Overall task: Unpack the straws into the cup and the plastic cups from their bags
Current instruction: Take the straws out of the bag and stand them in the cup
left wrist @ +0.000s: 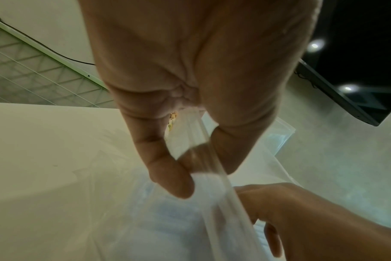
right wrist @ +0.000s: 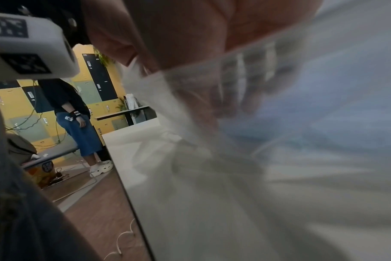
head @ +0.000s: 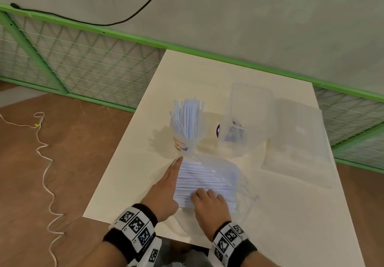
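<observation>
At the worktop's (head: 128, 183) near edge lies the straw bag (head: 209, 181), the cup (head: 182, 140) just beyond. The left hand (head: 166, 192) pinches its thin, slippery film; the right hand (head: 209, 204) presses the light, stiff straws (head: 199, 177) flat. Best gripped around the bundle's middle.

White table (head: 124, 183). On it: bag of straws (head: 203, 181) under both hands; beyond the fingertips, cup (head: 182, 140) with upright straws; farther right of the hands, clear bagged cups (head: 247, 119), flat empty bag (head: 299, 142).
</observation>
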Action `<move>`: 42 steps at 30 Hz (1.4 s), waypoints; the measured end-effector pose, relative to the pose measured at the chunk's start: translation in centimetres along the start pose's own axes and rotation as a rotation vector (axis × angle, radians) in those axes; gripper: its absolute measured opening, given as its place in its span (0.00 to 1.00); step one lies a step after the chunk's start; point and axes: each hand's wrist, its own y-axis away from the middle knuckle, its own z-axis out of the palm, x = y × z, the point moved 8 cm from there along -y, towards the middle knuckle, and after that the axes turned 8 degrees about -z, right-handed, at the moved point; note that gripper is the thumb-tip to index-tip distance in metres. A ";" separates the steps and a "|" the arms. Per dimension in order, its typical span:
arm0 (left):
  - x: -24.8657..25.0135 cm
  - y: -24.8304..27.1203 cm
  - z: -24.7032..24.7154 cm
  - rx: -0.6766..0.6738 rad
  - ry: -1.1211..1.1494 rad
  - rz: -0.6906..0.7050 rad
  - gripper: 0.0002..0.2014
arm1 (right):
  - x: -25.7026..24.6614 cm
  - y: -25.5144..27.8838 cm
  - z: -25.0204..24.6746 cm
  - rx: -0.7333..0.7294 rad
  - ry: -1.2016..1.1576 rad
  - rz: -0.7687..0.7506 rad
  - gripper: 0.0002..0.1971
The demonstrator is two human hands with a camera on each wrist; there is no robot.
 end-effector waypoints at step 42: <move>-0.1 -0.3 -0.6 0.025 0.010 0.035 0.55 | -0.5 -1.5 0.6 -0.006 0.024 0.030 0.18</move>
